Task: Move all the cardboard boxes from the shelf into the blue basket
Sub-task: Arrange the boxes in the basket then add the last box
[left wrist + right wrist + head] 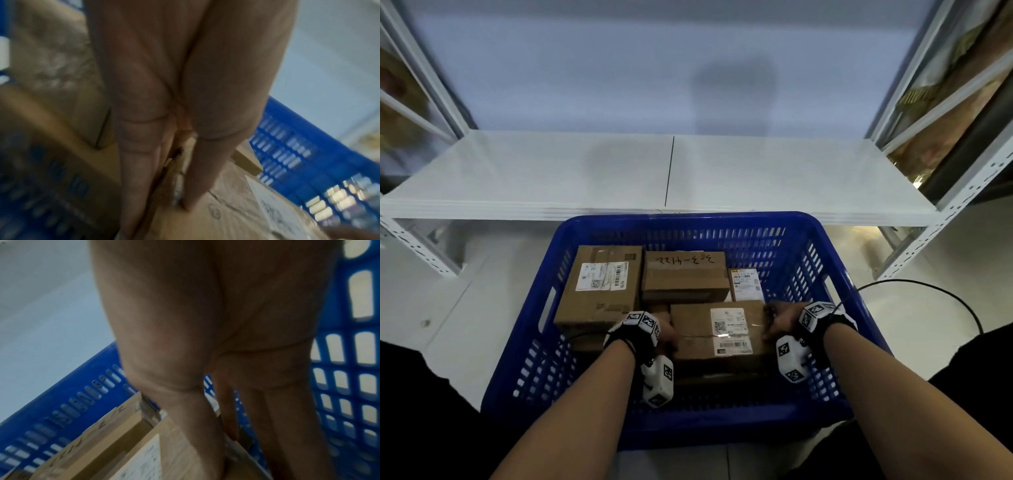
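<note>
Both hands, left hand [666, 334] and right hand [774, 325], grasp the labelled box [719, 334] (the last, I judge); released unevenly, it may tip inside the blue basket [524, 329].

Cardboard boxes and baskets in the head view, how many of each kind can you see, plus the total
Cardboard boxes: at least 4, all in the basket, the nearest held by the left hand and right hand
Blue basket: 1
Total: 5
</note>
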The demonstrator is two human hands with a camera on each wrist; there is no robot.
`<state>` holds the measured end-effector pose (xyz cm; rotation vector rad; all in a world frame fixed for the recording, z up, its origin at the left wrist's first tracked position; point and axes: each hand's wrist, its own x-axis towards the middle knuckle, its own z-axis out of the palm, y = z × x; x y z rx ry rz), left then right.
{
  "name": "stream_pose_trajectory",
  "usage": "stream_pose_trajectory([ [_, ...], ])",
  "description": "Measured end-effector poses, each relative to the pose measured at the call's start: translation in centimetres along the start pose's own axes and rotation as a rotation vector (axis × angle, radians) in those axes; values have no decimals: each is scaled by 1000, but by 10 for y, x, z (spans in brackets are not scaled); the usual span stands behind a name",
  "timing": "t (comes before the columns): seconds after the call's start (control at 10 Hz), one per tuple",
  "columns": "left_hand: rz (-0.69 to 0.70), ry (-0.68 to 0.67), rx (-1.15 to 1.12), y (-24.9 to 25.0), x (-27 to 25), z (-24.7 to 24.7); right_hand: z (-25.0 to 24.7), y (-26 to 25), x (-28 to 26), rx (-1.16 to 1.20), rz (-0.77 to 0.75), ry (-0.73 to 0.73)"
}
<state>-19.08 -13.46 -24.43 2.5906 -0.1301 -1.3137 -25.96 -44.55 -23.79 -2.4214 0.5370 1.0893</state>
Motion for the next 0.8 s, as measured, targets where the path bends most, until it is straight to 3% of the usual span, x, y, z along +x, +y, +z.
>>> stream_pose_trajectory([
  [0.1, -15, 106, 91, 1, 21, -4, 3, -13, 5, -19, -29, 56],
  [0.2, -36, 79, 72, -4, 27, -4, 1, -35, -23, -93, -36, 96],
  [0.3, -95, 95, 59, -22, 72, 6, 3, -36, -34, -179, -7, 97],
  [0.4, -55, 83, -6, -5, 24, 1, 6, -36, -36, -169, -3, 62],
  [0.5, -82, 129, 11, -11, 51, 1, 1, -36, -35, -110, -8, 22],
  [0.6, -69, 154, 66, -14, 53, -4, -3, -26, 5, -44, 20, 69],
  [0.7, 3, 235, 5, 10, -14, -22, -12, -56, -38, 119, 63, 253],
  [0.8, 62, 346, -1, 14, -20, -34, -21, -81, -70, 173, 46, 385],
])
